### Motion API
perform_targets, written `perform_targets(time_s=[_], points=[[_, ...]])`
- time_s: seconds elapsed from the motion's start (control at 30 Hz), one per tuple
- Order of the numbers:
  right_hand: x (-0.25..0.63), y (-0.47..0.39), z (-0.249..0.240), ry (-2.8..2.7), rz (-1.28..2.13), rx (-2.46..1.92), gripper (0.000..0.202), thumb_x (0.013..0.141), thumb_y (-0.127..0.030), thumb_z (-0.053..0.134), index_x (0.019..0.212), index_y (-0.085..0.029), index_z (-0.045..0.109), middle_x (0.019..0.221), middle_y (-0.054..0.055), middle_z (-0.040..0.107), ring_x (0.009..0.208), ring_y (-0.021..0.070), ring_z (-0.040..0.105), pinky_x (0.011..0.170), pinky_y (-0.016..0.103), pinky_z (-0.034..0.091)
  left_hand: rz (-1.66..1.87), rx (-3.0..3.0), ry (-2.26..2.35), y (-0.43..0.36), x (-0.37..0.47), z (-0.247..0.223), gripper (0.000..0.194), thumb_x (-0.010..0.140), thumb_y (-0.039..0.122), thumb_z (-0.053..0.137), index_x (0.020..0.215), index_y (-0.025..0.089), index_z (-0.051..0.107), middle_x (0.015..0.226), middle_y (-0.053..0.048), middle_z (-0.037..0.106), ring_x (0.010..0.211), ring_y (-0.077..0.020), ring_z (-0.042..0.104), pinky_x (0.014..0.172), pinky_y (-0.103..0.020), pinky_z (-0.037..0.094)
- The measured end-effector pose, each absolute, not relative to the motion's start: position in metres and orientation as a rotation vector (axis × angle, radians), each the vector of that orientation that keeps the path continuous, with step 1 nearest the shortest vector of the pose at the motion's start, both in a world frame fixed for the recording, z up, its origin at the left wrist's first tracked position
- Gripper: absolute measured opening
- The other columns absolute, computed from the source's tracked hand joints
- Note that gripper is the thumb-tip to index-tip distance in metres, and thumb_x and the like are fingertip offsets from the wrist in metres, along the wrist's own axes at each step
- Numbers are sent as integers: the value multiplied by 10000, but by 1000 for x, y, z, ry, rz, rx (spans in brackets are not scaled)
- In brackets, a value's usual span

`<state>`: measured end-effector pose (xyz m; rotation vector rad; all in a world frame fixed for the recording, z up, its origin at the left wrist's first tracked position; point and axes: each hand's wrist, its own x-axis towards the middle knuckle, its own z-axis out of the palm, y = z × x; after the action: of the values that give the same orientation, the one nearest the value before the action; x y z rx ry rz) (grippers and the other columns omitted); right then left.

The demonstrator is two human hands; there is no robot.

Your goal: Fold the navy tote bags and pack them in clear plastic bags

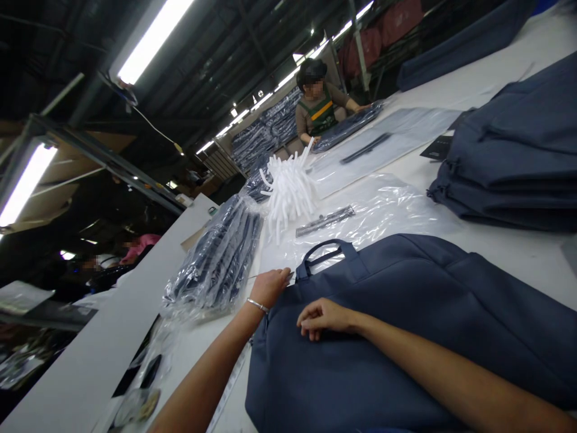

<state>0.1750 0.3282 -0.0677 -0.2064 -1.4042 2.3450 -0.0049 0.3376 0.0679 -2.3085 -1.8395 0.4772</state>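
factory workshop | long white table (509,255) | stacked navy bags (518,150) | plastic-wrapped bundles (211,258) | tube lights (155,39)

Left forearm: bare (211,364), reaching up and rightward from the lower edge of view.
Left wrist: nearly straight, ringed by a thin bangle (258,305).
Left hand: back upward (269,287), fingers drawn together; their grip seems close, though the tips are hard to make out.
Right forearm: bare (433,361), slanting in from the lower right corner.
Right hand: palm down (325,317), fingers loosely curled, apart from the left hand.

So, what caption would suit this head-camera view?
Left hand near the handle, right hand over a dark blue bag, white strips beyond.
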Motion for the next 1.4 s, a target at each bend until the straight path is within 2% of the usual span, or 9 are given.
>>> perform_targets(time_s=[0.2,0.33,0.5,0.7,0.8,0.93,1.07,1.27,1.4], points=[[168,341,-83,-1177,1924,-612,488,809,-620,616,960,-156,625,877,61,675,607,114,620,573,262,535,231,-2317,-1878,283,34,30,256,922,265,520,1173,223,541,1056,-62,668,986,-217,618,804,-310,485],[182,346,-76,-1217,1671,-685,374,856,-535,599,999,-192,635,903,52,678,679,157,634,655,305,536,92,-2343,-1887,268,42,5,175,908,237,545,1073,228,604,1020,-52,686,988,-229,617,925,-385,469],[197,349,-64,-1412,1293,-688,286,931,-437,518,1073,-226,650,1036,87,685,808,217,661,785,373,546,-127,-2258,-1966,264,56,-9,179,953,239,472,1047,233,625,993,-55,698,930,-215,639,769,-322,510],[198,352,-71,-1422,1255,-734,301,946,-432,484,1115,-230,630,1093,94,674,865,237,667,746,371,566,-311,-2214,-2039,268,62,-33,194,955,287,493,1074,230,635,926,-37,703,842,-183,660,709,-282,524],[200,352,-68,-1521,1129,-745,282,965,-374,452,1129,-228,630,1108,91,674,922,235,665,823,381,552,-402,-2169,-2042,267,55,-44,231,949,197,473,1112,239,631,1040,-49,682,944,-192,639,800,-319,529],[201,373,-50,-2030,630,-944,357,994,-206,348,1250,-215,597,1228,98,642,1150,218,579,1017,386,437,-524,-2130,-2023,261,50,-55,238,929,168,500,1094,250,651,1107,-55,659,1035,-215,598,926,-398,503],[192,423,-32,-2457,327,-1216,267,933,-157,513,1161,-168,653,1178,131,659,1192,250,541,1042,414,385,-617,-2129,-2015,258,49,-61,240,915,156,516,1083,253,659,1079,-51,664,1007,-218,598,886,-399,517],[176,469,-20,-2689,173,-1456,316,935,-371,605,1163,-152,607,1204,89,609,1076,235,596,947,480,486,-700,-2141,-2010,258,45,-65,239,925,170,504,1084,254,662,1075,-56,669,1005,-219,594,892,-404,512],[181,461,10,-2703,39,-1407,201,955,-201,526,1109,-129,633,1199,134,613,1116,254,564,937,414,452,-735,-2147,-2026,258,45,-66,237,932,177,496,1083,253,662,1091,-51,668,1009,-219,588,902,-399,499]])
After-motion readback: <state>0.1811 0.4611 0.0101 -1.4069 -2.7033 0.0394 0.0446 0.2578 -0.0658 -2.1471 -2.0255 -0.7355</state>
